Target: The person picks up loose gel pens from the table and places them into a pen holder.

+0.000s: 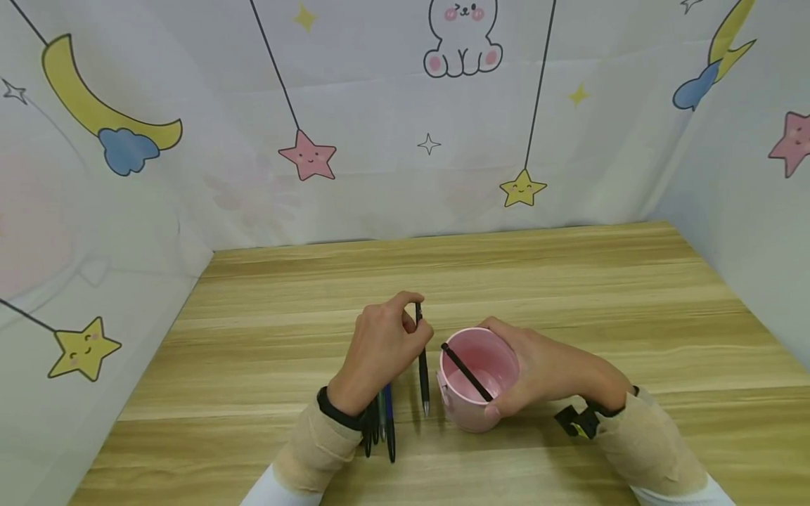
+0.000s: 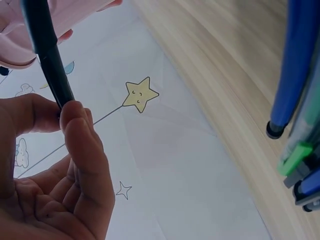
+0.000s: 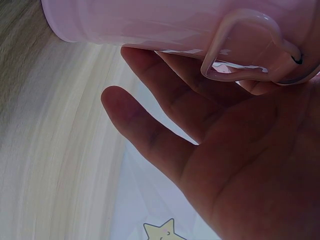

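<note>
Between thumb and index finger, my left hand (image 1: 386, 341) pinches the upper end of a black pen (image 1: 424, 376), its silver tip pointing down toward me. The pen hangs just left of a small pink bucket (image 1: 465, 416). My right hand (image 1: 547, 362) grips the bucket from the right, its thumb at the near rim. Inside leans another black pen (image 1: 467, 371), one end sticking up over the left rim. In the right wrist view, the bucket's handle (image 3: 215, 50) hangs by the palm, and some fingers (image 3: 145, 130) stand away from the wall.
Several pens (image 1: 389, 429) lie side by side under my left wrist, partly hidden by it. The left wrist view shows a blue pen (image 2: 295, 65) and a green clip (image 2: 295, 159) among them. A patterned white cloth (image 1: 392, 204) walls the wooden table (image 1: 285, 295).
</note>
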`<act>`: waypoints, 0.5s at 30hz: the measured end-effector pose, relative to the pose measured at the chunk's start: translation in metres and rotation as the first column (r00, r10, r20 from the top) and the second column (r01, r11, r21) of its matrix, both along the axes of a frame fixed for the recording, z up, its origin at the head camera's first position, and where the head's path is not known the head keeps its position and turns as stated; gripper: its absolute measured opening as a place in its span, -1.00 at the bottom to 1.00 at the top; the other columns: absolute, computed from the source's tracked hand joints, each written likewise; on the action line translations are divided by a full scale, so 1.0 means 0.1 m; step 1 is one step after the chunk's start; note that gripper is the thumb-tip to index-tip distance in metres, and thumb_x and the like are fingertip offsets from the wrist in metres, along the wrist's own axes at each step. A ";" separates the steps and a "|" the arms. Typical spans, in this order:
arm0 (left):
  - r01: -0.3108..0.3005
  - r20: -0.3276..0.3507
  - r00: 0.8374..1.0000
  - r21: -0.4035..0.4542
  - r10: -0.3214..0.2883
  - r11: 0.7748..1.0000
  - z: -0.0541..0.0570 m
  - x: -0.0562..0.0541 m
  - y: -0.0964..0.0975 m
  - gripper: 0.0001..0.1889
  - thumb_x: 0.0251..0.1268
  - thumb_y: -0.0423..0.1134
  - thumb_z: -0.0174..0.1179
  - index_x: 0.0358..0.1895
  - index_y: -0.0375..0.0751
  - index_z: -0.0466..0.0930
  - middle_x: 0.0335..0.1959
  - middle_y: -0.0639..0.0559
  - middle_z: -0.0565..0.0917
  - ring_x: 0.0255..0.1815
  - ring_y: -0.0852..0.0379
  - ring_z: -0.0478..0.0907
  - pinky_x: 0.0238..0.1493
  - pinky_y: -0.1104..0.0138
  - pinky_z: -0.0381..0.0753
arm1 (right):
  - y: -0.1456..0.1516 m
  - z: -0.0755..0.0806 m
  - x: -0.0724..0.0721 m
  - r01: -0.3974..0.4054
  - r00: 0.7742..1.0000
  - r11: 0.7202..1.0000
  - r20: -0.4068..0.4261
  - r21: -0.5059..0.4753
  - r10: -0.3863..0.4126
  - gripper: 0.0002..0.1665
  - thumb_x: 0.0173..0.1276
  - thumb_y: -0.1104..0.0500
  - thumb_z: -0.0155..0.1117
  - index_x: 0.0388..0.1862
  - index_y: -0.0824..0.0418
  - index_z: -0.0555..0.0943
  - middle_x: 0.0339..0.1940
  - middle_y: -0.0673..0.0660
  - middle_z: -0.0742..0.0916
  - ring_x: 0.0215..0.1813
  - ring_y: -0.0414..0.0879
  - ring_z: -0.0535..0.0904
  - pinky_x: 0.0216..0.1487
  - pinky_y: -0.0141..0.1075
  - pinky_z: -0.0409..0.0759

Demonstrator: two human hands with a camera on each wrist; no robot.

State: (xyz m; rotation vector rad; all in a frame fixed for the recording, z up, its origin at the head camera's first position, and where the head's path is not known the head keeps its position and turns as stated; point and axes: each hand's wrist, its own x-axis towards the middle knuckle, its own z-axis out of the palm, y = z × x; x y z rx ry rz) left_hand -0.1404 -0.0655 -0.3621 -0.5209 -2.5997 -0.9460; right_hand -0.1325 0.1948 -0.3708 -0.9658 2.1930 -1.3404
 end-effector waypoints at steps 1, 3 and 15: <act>-0.001 0.000 1.000 0.005 0.001 1.000 0.00 0.00 0.00 -0.62 0.08 -0.30 0.22 0.02 -0.23 0.71 -0.65 0.24 0.57 -0.77 0.31 0.27 -0.57 0.33 0.36 | 0.00 0.00 0.00 -0.002 1.000 1.000 0.003 -0.001 0.002 -0.02 -0.08 -0.04 0.70 0.31 0.09 0.40 0.09 -0.03 0.67 0.10 0.10 0.61 0.05 -0.03 0.63; -0.004 0.002 1.000 0.015 0.004 1.000 0.01 0.01 0.00 -0.63 0.09 -0.29 0.23 0.02 -0.21 0.71 -0.64 0.25 0.58 -0.78 0.31 0.28 -0.57 0.33 0.36 | 0.00 0.00 0.00 -0.002 1.000 1.000 0.006 0.000 0.002 -0.02 -0.07 -0.03 0.70 0.31 0.08 0.40 0.09 -0.03 0.67 0.10 0.10 0.61 0.05 -0.03 0.63; -0.010 0.019 1.000 0.085 0.009 0.996 0.06 0.02 0.00 -0.63 0.13 -0.28 0.22 0.05 -0.17 0.71 -0.60 0.24 0.59 -0.81 0.28 0.26 -0.61 0.32 0.31 | 0.00 0.02 0.01 0.007 1.000 1.000 0.026 0.013 -0.007 -0.05 -0.07 -0.03 0.69 0.29 0.07 0.41 0.06 -0.02 0.68 0.09 0.10 0.62 0.04 -0.02 0.63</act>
